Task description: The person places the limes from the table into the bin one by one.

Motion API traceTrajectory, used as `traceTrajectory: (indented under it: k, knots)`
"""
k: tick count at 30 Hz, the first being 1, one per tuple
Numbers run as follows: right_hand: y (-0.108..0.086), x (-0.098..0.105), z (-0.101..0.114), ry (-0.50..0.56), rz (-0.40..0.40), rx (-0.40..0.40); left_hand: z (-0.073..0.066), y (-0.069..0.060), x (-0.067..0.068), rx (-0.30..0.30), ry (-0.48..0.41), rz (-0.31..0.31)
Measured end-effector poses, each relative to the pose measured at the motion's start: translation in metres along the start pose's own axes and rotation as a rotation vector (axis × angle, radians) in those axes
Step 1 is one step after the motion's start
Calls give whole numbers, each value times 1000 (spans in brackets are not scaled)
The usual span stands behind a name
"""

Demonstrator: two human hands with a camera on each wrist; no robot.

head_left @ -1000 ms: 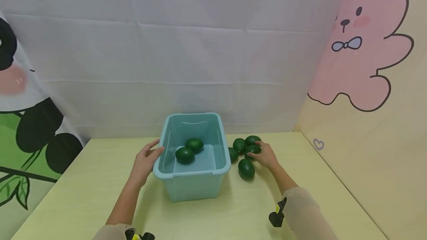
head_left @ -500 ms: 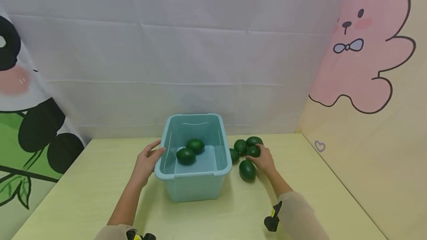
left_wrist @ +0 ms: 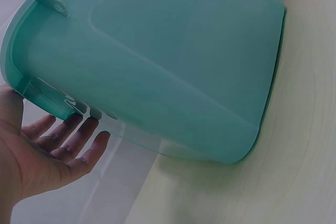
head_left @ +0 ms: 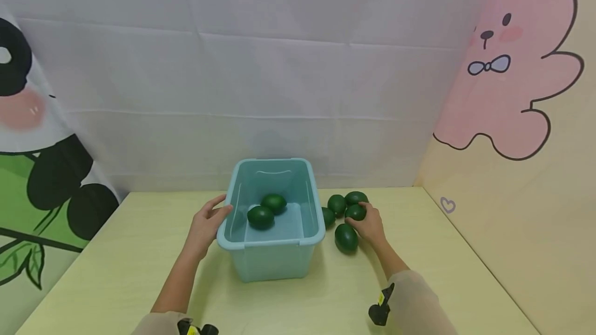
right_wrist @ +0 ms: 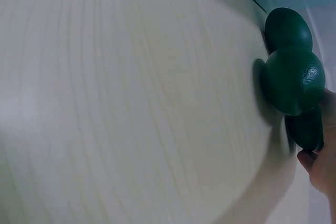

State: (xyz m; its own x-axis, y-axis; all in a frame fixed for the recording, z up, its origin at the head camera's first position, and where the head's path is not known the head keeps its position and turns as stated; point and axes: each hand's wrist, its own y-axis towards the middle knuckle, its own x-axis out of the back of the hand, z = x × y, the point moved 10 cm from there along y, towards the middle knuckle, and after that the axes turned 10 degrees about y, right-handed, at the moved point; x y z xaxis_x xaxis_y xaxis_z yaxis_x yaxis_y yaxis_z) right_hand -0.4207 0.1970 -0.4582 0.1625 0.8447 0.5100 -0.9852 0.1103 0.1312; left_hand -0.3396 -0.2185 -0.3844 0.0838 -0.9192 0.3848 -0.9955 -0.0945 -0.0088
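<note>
A light teal plastic bin [head_left: 272,262] stands on the table with two dark green avocados inside: one nearer [head_left: 261,217], one behind it [head_left: 273,203]. My left hand [head_left: 205,226] holds the bin's left rim; in the left wrist view its fingers [left_wrist: 79,150] lie against the outer wall below the lip. Right of the bin, my right hand [head_left: 370,225] has thumb and fingers around an avocado [head_left: 355,212], which sits among other loose ones. The right wrist view shows the thumb at that avocado [right_wrist: 307,129], partly hidden behind a nearer avocado [right_wrist: 294,80].
Several loose avocados surround the right hand: one in front [head_left: 346,238], one at the back [head_left: 356,198], one to the left [head_left: 337,204], and one beside the bin's wall [head_left: 328,217]. A white cloth [head_left: 270,76] hangs behind the pale yellow table [head_left: 139,252].
My right hand has shifted slightly toward me and its fingers have settled around the avocado. The left hand keeps its place at the bin's rim.
</note>
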Motion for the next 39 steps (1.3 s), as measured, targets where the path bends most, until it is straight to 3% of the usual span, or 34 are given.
traceTrajectory:
  k: [9,18,30,39]
  knots:
    - [-3,13,9,21,-23,61,-1,0,2,-2,2,4]
    - [0,20,16,24,17,62,1,1,2,-10,3,3]
    - [-3,38,62,45,-11,179,1,-1,0,-10,20,9]
    - [-5,51,92,93,-5,206,-1,0,0,-6,24,7]
